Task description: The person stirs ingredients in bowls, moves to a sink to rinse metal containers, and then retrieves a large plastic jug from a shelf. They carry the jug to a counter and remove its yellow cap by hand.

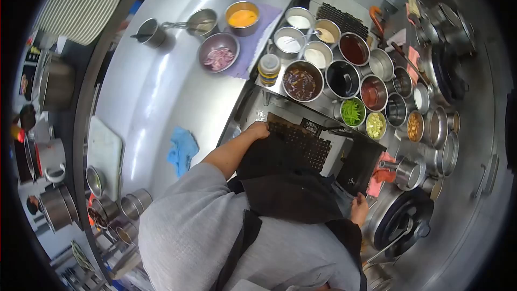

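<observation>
My left hand (259, 130) is closed at the upper edge of my black apron (291, 196), its fingers curled on the dark cloth. Lower and to the right, my right hand (359, 209) is beside the apron with its fingers bent; whether it holds anything is hidden. A dark open-fronted box (353, 167) stands just beyond the right hand, and the black perforated floor mat (304, 145) shows between the hands. Nearest the left hand on the counter is a pot of brown sauce with chopped bits (302, 81).
Several metal pots crowd the right-hand counter, including chopped green vegetable (353, 112) and dark sauce (342, 79). A wok (404, 218) with a ladle sits lower right. On the left steel counter (177, 94) are a blue cloth (183, 150), a bowl of sliced meat (218, 54) and a cutting board (104, 151).
</observation>
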Motion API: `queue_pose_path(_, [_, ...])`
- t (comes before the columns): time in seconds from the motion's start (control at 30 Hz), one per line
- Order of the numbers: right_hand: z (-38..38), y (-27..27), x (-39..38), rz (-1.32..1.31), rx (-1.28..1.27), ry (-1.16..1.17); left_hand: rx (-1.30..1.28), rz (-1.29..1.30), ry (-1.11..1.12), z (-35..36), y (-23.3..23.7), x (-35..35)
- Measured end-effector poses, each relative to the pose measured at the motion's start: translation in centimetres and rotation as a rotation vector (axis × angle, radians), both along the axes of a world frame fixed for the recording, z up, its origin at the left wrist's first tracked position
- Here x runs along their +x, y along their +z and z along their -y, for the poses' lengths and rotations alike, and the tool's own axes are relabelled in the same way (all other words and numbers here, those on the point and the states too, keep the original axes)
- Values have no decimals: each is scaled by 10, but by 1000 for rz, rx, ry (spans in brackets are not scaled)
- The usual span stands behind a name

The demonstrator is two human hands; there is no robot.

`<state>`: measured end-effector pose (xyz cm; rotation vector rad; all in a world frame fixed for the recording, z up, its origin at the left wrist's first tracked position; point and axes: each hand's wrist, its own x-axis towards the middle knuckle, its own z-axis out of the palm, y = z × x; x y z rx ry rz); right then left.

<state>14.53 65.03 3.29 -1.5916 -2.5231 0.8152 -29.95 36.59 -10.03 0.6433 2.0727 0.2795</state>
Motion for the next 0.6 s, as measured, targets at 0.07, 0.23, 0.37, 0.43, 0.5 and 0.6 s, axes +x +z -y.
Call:
queue_pose_path(0.07, [-7,18,-32,9,-58,3,3,-19,23,9,16,0])
queue_pose_path(0.23, [-10,30,-75,75,-79,82,39,-33,76,24,26,6])
queue_pose_path(0.37, [-13,-5,-72,100,-155,187,213,36,316,51,76,14])
queue_pose_path(0.43, [-20,-19,-74,104,-144,277,466,-278,357,77,96,25])
queue_pose_path(0.5, [-23,-20,-82,246,-169,351,636,-479,472,108,131,37])
queue_pose_path(0.6, [-4,19,-130,217,-153,418,346,-1038,619,160,169,53])
